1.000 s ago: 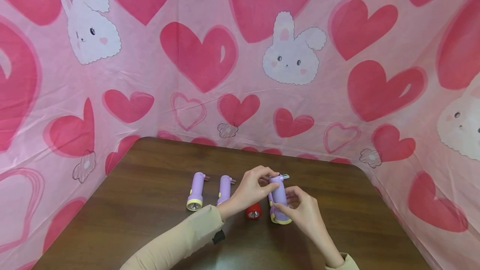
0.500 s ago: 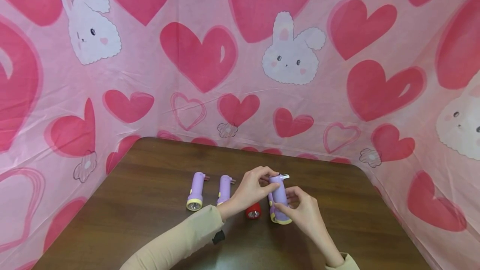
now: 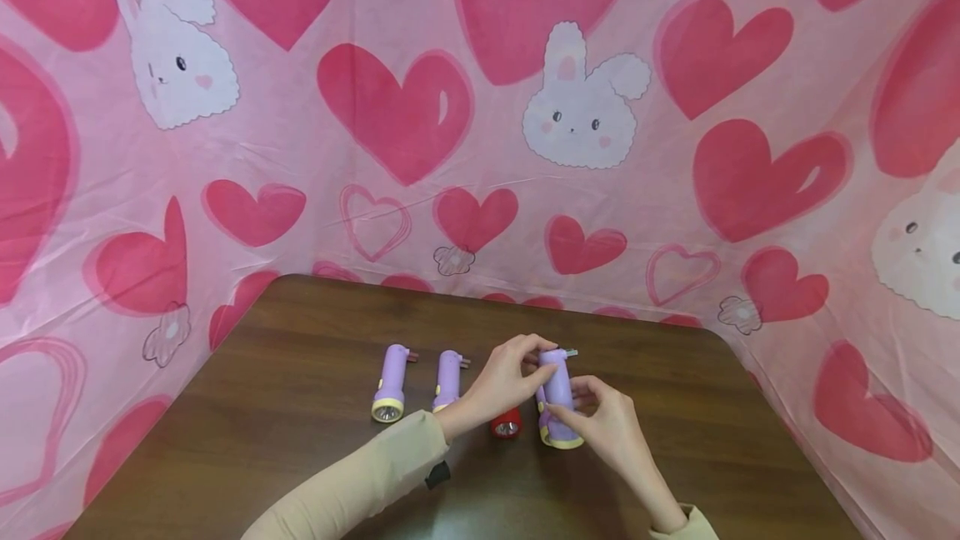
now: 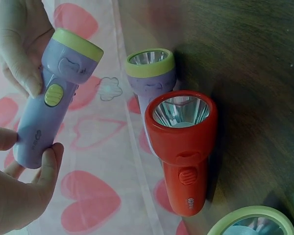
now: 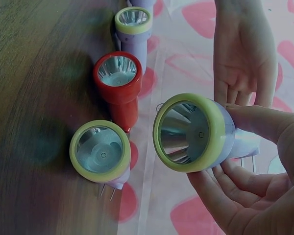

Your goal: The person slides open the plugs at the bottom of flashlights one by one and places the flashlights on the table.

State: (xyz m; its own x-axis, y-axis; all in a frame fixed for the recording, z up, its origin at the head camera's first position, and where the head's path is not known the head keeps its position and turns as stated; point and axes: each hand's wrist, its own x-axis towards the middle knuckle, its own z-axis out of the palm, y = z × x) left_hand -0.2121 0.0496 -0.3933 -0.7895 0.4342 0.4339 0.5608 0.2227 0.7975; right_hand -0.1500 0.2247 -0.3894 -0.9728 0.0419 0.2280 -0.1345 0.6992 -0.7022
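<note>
Both hands hold one purple flashlight (image 3: 557, 390) with a yellow rim, raised above the table and slightly tilted. My left hand (image 3: 504, 377) pinches its tail, where two metal plug prongs (image 3: 572, 352) stick out to the right. Lower down, my right hand (image 3: 611, 419) grips the head between thumb and fingers. Its yellow switch (image 4: 54, 95) shows in the left wrist view, apart from the fingertips. Behind it, on the table, another purple flashlight (image 5: 100, 154) is mostly hidden in the head view. A red flashlight (image 3: 506, 422) lies beside that, partly covered by the left hand.
Two more purple flashlights, one far left (image 3: 391, 382) and one partly behind the left forearm (image 3: 448, 377), lie with lenses toward me. A small black piece (image 3: 437, 473) shows under the left sleeve. Pink heart-patterned cloth (image 3: 420, 215) surrounds the brown table (image 3: 300, 407).
The held flashlight has turned or tilted very slightly, and its prongs look thinner now. Both hands keep their grip in nearly the same place.
</note>
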